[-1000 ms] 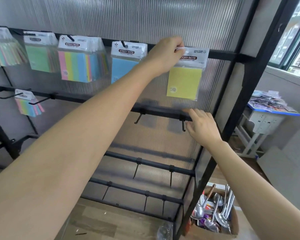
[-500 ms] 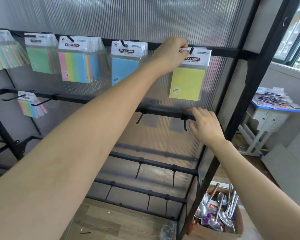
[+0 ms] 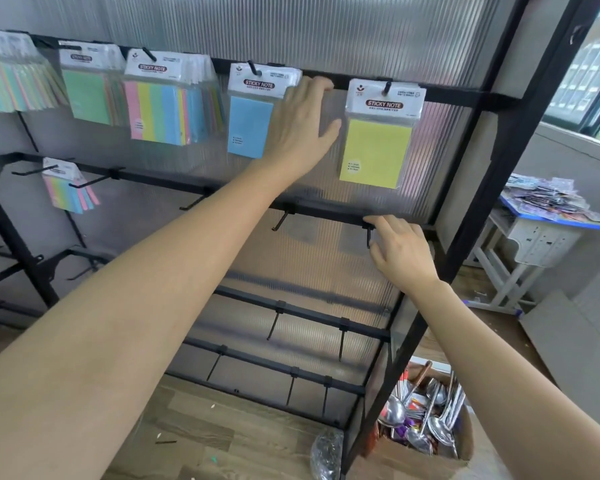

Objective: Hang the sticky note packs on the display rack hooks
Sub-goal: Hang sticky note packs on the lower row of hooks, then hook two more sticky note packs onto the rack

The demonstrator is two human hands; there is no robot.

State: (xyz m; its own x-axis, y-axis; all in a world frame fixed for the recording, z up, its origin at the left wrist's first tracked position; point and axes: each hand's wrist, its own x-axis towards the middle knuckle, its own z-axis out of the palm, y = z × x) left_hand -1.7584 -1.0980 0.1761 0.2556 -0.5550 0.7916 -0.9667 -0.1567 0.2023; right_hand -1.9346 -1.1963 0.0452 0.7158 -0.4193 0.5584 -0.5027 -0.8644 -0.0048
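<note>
Right hand on the rack's second rail, fingertips at a bare hook; can't tell if it pinches it. Left hand spread flat, holding nothing, between blue pack and yellow sticky note pack. Yellow pack hangs from its hook on the top rail.

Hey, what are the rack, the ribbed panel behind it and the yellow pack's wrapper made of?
Rack: probably metal, painted matte black; thin rigid bars and hooks.
Panel: likely translucent plastic sheet; fine ribs, light glowing through.
Yellow pack wrapper: clear glossy plastic film, pad visible through it; header looks like printed card.
</note>
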